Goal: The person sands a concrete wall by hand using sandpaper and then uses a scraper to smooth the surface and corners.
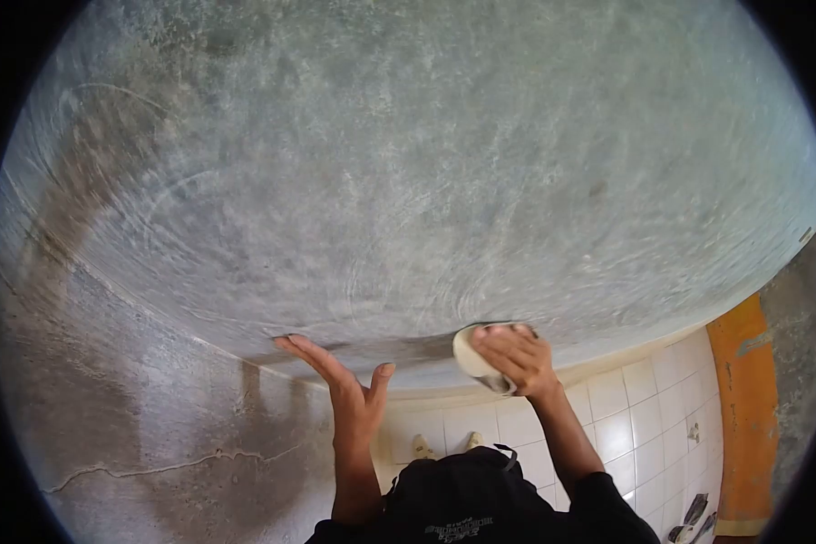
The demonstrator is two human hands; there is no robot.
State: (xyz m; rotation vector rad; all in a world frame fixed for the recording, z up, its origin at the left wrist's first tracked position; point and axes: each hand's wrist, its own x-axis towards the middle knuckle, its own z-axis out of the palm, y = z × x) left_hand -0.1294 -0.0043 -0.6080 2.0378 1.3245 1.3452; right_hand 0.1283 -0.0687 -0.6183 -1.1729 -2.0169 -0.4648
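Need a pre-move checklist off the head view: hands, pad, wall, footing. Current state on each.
1. Pad secured: ok. The right hand grips the pale pad.
2. Pad flat on the grey wall: cannot tell. Its contact side is hidden.
3. Left hand free: ok. Fingers spread, nothing held.
4. Left fingertips touching the wall: cannot tell. They are at its lower part, but contact isn't clear.
5. Wall surface even in tone: not ok. Pale curved streaks and a dark spot show.
6. Both feet on the tiled floor: ok, judging by the visible parts.
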